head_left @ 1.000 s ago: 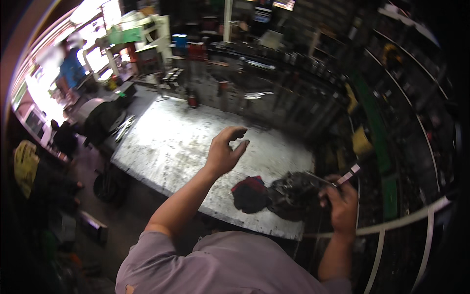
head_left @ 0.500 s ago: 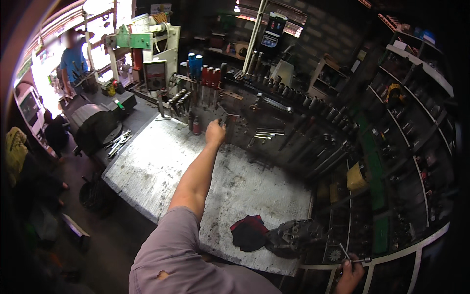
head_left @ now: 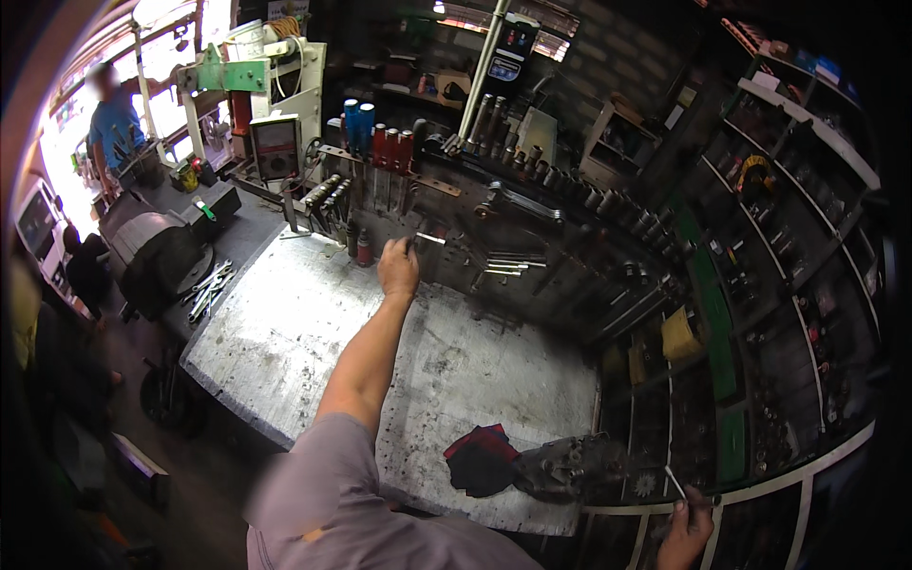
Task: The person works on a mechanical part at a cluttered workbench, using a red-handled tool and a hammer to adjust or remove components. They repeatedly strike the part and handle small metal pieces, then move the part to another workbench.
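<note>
Head view: right hand (head_left: 688,533) pinching metal tool (head_left: 674,482) (shaft slanting up-left); left hand's (head_left: 399,269) grip unclear.

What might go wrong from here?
The left hand is close to the small red container; a sideways brush might tip it. The right hand holds a slim metal tool past the right end of the worktable, so it could drop if the grip loosens. The dark metal part sits near that end; a bump might shift it.
</note>
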A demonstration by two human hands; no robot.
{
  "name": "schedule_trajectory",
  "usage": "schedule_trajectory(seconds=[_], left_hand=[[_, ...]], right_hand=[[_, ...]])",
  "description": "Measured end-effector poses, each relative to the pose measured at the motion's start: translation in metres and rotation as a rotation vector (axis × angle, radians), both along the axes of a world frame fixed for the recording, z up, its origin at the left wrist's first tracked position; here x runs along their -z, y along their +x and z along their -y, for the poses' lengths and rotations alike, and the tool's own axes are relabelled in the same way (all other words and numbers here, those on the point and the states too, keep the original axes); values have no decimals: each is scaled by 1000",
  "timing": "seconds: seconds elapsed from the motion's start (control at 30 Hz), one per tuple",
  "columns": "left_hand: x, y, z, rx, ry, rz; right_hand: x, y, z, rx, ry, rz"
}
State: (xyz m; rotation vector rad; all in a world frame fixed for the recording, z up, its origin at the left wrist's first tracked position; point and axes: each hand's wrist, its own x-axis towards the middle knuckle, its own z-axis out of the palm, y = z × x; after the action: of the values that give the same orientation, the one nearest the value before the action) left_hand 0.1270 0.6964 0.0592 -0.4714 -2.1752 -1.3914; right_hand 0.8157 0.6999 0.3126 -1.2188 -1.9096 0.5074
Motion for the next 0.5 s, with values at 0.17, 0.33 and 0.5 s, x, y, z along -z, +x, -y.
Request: schedule_trajectory(seconds=[0.17,0.33,0.5], left_hand=[[44,75,82,64,102,100],[83,211,217,160,-82,381],[93,251,263,337,-77,353]], right_hand=[[-37,-105,-21,-465,137,260],[-38,-269,-30,-938,341,443],[31,-474,-38,-1004,277,615]])
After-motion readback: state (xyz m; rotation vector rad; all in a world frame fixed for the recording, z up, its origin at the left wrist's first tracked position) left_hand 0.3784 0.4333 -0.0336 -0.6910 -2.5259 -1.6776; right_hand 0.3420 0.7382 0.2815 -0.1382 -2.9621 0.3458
